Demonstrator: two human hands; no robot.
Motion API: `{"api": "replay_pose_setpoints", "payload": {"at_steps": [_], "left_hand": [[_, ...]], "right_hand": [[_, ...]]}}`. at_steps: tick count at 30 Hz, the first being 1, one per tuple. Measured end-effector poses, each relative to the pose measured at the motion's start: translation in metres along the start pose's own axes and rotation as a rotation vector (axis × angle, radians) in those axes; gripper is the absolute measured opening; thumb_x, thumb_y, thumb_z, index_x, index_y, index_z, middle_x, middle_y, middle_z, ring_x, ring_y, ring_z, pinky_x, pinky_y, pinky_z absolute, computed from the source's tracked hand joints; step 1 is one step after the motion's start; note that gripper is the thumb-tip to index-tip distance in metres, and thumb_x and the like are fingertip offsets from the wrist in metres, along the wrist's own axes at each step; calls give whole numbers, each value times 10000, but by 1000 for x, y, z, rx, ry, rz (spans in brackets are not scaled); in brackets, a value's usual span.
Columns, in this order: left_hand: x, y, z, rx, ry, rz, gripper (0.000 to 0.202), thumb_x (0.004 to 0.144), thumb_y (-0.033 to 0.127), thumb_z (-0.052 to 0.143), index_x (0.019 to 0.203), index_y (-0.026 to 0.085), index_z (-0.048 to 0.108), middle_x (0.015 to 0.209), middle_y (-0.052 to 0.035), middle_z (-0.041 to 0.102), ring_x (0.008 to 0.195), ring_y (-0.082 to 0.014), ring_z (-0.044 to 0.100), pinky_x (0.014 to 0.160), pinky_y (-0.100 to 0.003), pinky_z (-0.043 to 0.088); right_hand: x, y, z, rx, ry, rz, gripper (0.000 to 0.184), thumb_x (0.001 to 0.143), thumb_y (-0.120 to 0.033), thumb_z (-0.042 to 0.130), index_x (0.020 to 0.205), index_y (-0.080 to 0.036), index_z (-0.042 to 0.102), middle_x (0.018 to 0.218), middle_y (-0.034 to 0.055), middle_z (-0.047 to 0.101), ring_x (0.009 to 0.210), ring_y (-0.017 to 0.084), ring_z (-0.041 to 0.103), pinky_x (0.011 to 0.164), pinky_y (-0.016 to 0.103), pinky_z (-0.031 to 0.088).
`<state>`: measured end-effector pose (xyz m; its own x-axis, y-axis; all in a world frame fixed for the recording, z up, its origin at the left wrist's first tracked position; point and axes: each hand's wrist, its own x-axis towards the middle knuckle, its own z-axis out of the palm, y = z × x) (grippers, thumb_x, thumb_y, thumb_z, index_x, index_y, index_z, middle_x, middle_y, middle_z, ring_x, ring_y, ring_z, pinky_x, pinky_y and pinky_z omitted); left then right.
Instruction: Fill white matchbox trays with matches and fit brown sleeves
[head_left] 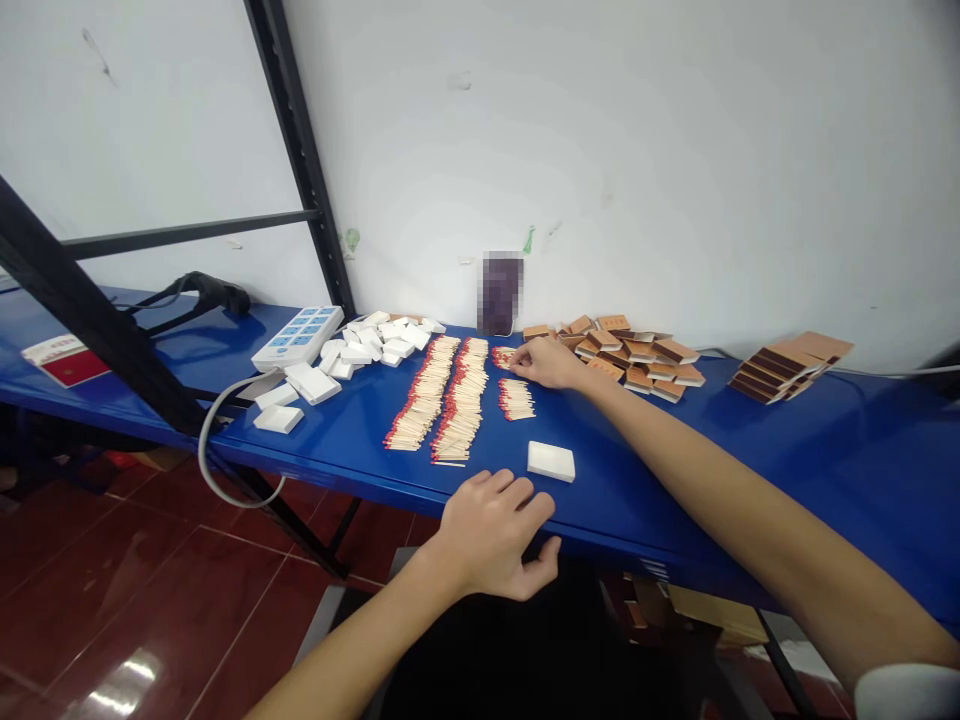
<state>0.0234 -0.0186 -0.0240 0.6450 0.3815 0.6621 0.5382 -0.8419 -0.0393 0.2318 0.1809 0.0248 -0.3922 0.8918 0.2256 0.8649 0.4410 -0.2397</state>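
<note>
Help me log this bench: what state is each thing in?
left hand, empty, resting on the table edge.
right hand, fingertips on a far match bunch, grip unclear.
match rows, laid flat side by side.
white box, flat, untouched.
white boxes, loose heap.
brown sleeves, loose heap.
power strip, cord hanging off the edge.

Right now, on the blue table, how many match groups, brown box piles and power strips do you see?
Match groups: 4 (two long rows, two small bunches)
Brown box piles: 2
Power strips: 1
Total: 7
</note>
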Motion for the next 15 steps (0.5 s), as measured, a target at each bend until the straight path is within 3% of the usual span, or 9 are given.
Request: {"api": "replay_pose_setpoints", "payload": {"at_steps": [12, 15], "left_hand": [[1, 0, 1, -5, 10, -2, 152, 757, 347, 588, 781, 200, 555, 683, -5, 535, 650, -181, 512, 559, -334, 350], [0, 0, 0, -6, 8, -2, 146, 754, 341, 589, 774, 200, 556, 682, -5, 534, 649, -181, 513, 557, -334, 354]], "right_hand": [[-3, -5, -16, 140, -175, -57, 176, 741, -287, 618, 738, -155, 735, 691, 19, 702, 632, 142, 590, 574, 227, 418], [-4, -6, -19, 168, -149, -48, 207, 758, -312, 629, 778, -147, 754, 723, 34, 722, 643, 148, 599, 582, 233, 425]]}}
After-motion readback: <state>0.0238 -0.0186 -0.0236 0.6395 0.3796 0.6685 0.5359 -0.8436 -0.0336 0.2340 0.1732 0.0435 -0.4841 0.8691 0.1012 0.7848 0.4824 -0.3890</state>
